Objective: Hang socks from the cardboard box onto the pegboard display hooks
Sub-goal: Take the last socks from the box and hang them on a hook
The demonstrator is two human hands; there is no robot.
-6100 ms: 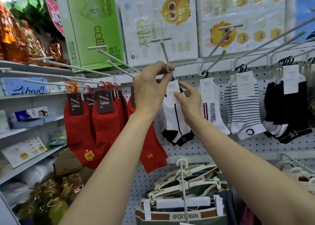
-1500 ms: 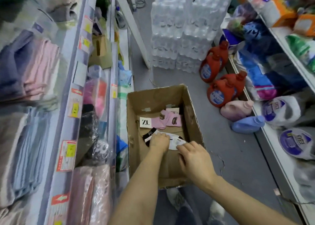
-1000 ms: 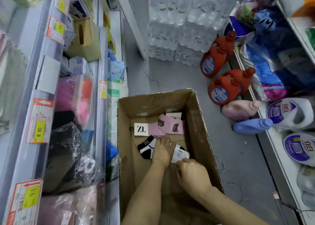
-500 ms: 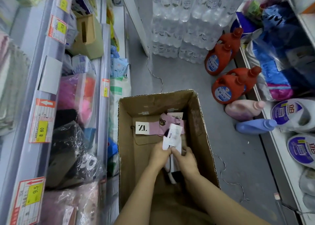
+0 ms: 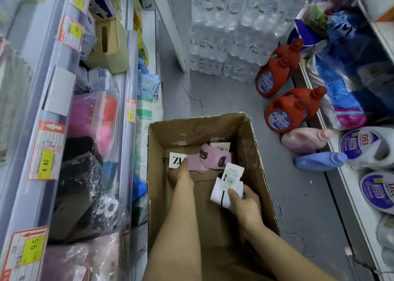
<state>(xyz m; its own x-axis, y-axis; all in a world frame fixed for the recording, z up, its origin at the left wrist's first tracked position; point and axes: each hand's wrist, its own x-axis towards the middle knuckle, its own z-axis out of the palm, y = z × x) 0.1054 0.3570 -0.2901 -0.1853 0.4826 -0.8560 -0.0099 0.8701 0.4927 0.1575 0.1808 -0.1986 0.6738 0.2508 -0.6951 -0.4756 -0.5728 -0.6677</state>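
Even, fairly bright indoor light with soft shadows; wide-angle bending at the edges, slight blur and glare on plastic-wrapped goods.

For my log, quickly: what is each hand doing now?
Left hand: reaching onto the pink socks; grip cannot be told.
Right hand: holding the white socks.

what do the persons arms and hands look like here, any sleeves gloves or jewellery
Both forearms enter from the bottom edge and are bare as far as the view shows: no sleeve or cuff appears. The left hand and right hand wear no gloves. No watch, bracelet or band shows at either wrist, and no ring shows on the fingers that are in view. Fingernails are too small to describe.
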